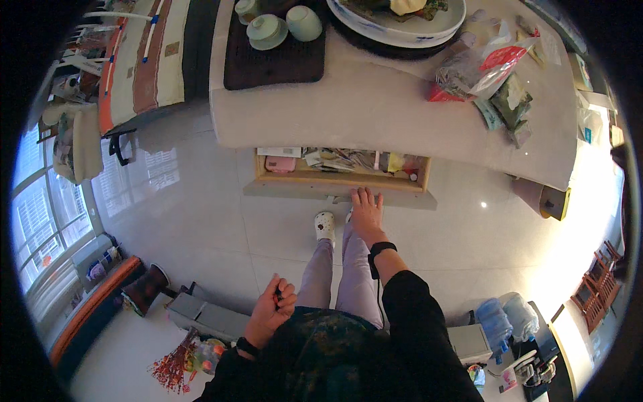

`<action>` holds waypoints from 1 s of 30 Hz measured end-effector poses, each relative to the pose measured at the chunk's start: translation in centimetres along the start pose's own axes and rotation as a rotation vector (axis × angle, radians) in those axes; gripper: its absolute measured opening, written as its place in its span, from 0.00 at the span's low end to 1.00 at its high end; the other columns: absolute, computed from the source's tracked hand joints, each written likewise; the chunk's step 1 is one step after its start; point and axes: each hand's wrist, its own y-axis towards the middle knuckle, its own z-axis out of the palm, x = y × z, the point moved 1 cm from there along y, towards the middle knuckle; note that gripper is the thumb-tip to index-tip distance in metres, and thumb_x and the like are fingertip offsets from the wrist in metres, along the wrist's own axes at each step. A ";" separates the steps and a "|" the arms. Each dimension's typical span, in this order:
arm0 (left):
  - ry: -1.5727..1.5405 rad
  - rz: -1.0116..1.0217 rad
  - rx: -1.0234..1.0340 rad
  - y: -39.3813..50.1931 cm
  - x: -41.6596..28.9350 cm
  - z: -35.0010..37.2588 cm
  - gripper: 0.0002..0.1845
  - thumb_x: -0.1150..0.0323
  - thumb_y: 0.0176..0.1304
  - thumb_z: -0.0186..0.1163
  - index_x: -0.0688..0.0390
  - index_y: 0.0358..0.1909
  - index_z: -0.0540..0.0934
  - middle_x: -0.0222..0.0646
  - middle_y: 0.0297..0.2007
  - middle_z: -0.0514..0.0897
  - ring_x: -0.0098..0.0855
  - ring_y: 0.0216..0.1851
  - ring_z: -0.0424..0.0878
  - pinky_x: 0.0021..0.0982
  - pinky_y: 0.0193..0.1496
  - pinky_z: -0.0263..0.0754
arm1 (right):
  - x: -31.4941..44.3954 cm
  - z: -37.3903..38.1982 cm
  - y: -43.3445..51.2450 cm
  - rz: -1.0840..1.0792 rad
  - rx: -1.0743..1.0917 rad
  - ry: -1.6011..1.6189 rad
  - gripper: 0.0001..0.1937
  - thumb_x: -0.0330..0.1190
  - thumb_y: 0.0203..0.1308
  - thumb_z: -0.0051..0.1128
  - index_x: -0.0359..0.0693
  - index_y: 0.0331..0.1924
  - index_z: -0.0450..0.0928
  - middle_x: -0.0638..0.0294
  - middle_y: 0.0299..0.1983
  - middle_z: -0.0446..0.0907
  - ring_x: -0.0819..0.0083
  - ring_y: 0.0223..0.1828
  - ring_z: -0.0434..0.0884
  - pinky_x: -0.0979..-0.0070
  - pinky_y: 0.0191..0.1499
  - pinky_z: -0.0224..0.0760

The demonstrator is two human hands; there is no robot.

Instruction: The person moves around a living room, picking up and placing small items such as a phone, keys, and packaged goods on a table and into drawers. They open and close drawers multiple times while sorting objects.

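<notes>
My left hand (pixel 271 309) is closed around a small dark object (pixel 279 292) in front of my waist; the fingers hide most of it. My right hand (pixel 368 213) reaches forward, its fingers resting on the top edge of a drawer front (pixel 301 191). The wooden drawer (pixel 427 173) stands pulled out from under the table. In it lie a pink case (pixel 280 164), a white box (pixel 279 152), a jumble of thin items (pixel 341 160) and a yellow packet (pixel 396 162).
The light-coloured tabletop (pixel 351 110) bears a dark tea tray (pixel 276 75) with cups, a large bowl (pixel 402 35) and plastic bags (pixel 477 75). A bin (pixel 530 197) stands at the right. Behind me are a grey cabinet (pixel 208 314) and water bottles (pixel 492 319).
</notes>
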 end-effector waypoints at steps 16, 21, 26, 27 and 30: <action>0.075 -0.079 -0.054 -0.4 -0.6 -6.4 0.18 0.55 0.73 0.47 0.53 0.25 0.64 0.24 0.21 0.58 0.19 0.19 0.56 0.19 0.18 0.51 | 1.1 2.2 -1.2 0.084 -0.126 -0.006 0.30 0.28 0.50 0.56 0.41 0.61 0.62 0.56 0.61 0.66 0.59 0.69 0.58 0.47 0.69 0.43; 0.081 -0.117 -0.086 -0.2 -0.7 -7.4 0.18 0.56 0.73 0.47 0.53 0.25 0.64 0.25 0.21 0.59 0.19 0.19 0.56 0.19 0.18 0.50 | 1.6 2.3 -1.1 0.101 -0.192 -0.005 0.31 0.28 0.50 0.55 0.40 0.63 0.61 0.55 0.61 0.66 0.58 0.69 0.59 0.48 0.69 0.44; 0.079 -0.096 -0.044 -0.4 -1.3 -8.1 0.17 0.57 0.72 0.48 0.54 0.25 0.65 0.26 0.22 0.61 0.20 0.19 0.56 0.20 0.19 0.50 | 1.0 1.1 0.6 0.126 -0.070 -0.003 0.22 0.31 0.54 0.51 0.41 0.56 0.72 0.51 0.53 0.74 0.55 0.60 0.70 0.51 0.64 0.55; 0.077 -0.078 -0.078 -0.3 -1.4 -8.4 0.17 0.57 0.72 0.48 0.53 0.25 0.65 0.25 0.21 0.60 0.20 0.19 0.56 0.20 0.18 0.49 | 0.6 0.9 1.5 0.148 0.036 0.045 0.20 0.31 0.55 0.50 0.41 0.54 0.74 0.50 0.51 0.76 0.54 0.57 0.72 0.51 0.62 0.58; 0.035 -0.055 -0.101 -0.1 -1.6 -9.3 0.17 0.56 0.72 0.48 0.53 0.25 0.65 0.24 0.21 0.59 0.20 0.19 0.56 0.21 0.18 0.49 | -0.5 0.5 4.8 0.199 0.163 0.155 0.19 0.37 0.58 0.48 0.39 0.52 0.77 0.50 0.55 0.74 0.53 0.59 0.72 0.52 0.60 0.62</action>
